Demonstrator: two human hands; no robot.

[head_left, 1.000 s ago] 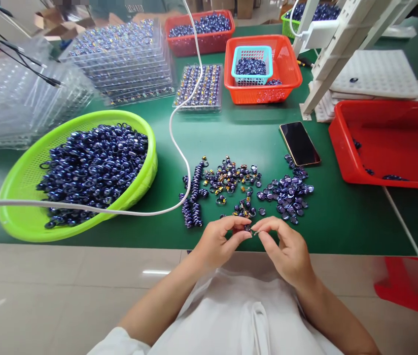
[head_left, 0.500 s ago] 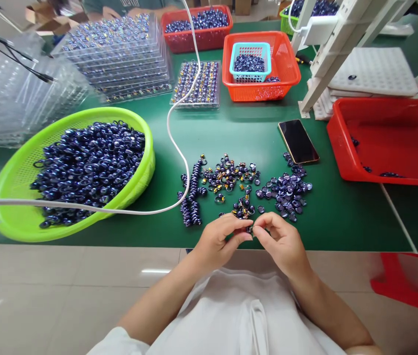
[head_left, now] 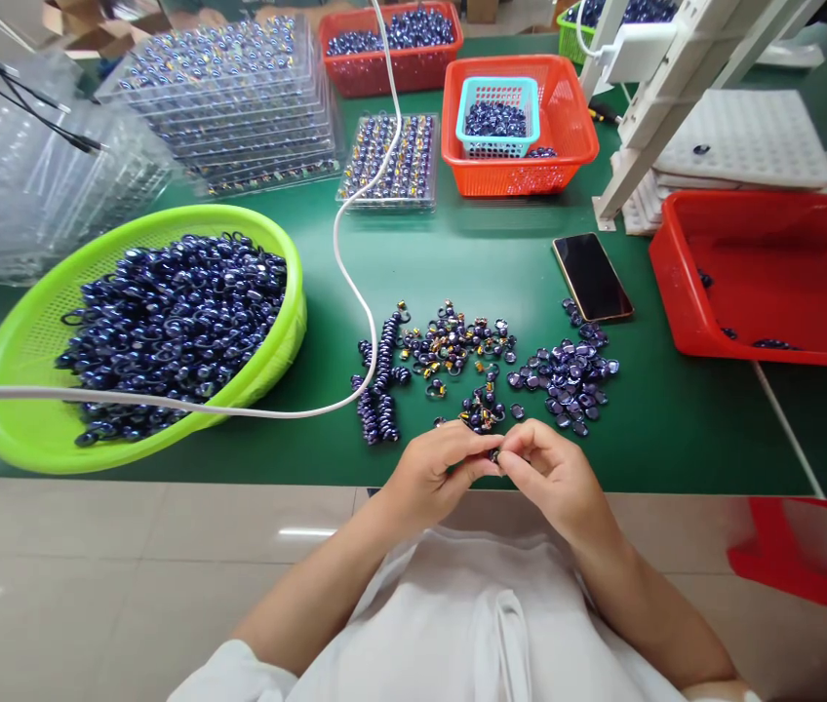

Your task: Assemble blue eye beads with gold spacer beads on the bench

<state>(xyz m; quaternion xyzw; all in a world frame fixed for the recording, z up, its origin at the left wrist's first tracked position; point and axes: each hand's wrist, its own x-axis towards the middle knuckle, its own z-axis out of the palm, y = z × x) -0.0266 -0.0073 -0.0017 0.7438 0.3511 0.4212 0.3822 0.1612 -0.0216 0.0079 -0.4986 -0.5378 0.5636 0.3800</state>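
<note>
My left hand [head_left: 437,473] and my right hand [head_left: 551,475] meet at the table's front edge, fingertips pinched around a small dark shiny part [head_left: 495,455]. Fingers cover most of that part, so its exact kind is hidden. Just beyond my fingertips lies a small cluster of dark parts with gold-coloured pieces [head_left: 483,408]. A larger heap of the same parts [head_left: 450,341] is farther back. Right of it are loose dark caps [head_left: 571,380]. To the left, dark ring-like pieces stand stacked in rows [head_left: 386,375].
A green basket [head_left: 295,322] full of dark ringed pieces stands left, a white cable [head_left: 344,263] crossing it. Behind are stacked clear trays [head_left: 267,136], one filled tray [head_left: 391,161] and an orange basket [head_left: 516,180]. A phone [head_left: 593,278] and red bin [head_left: 771,292] lie right.
My hands stay together in nearly the same place, with the small part turned slightly between the fingertips. The whole view has shifted a little.
</note>
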